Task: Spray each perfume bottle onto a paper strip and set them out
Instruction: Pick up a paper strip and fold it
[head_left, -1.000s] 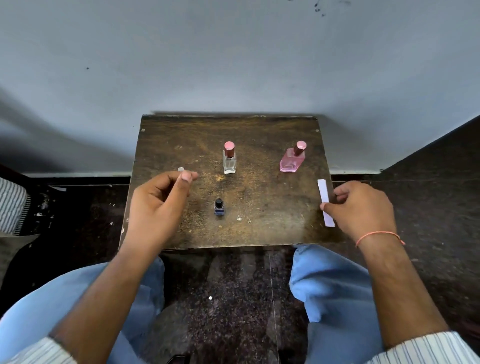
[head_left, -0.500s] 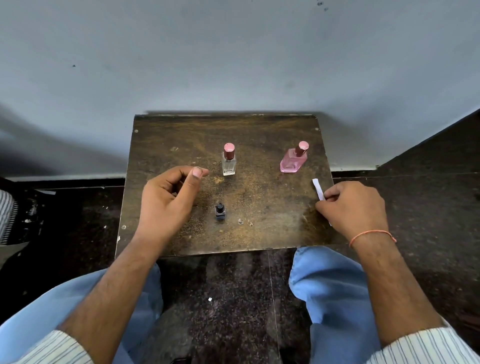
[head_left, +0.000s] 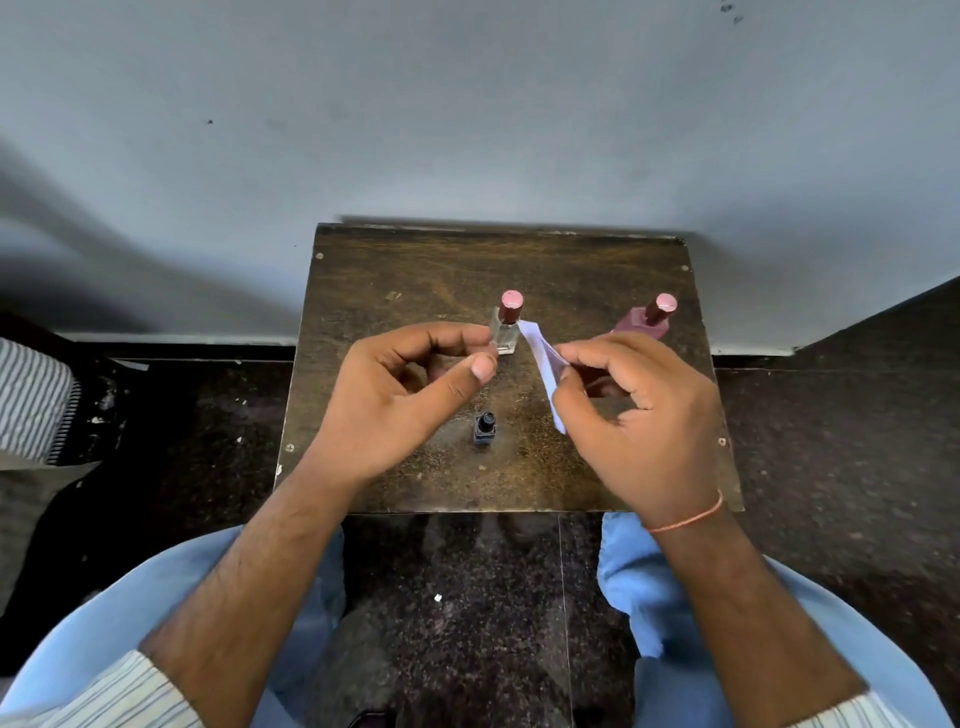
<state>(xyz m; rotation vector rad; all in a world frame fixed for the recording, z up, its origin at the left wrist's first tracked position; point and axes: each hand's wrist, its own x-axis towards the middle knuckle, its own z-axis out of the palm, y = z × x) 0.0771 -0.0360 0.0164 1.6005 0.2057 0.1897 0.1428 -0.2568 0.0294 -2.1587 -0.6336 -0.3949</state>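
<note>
Soft, even daylight fills the scene, neither harsh nor dim; the pale wall reads a flat grey-blue with a broad, diffuse shadow sweeping across it toward 9 o'clock. A thin dark shadow line sits along the far edge of the surface, at 12 o'clock from the bottles. The dark wood shows no glare, only a dull brownish sheen near its middle. The hands, left hand and right hand, are slightly soft with motion blur, as is the paper strip. Wide-angle distortion bends the floor line and the knees outward toward 5 and 7 o'clock. The floor is dim and grainy.
</note>
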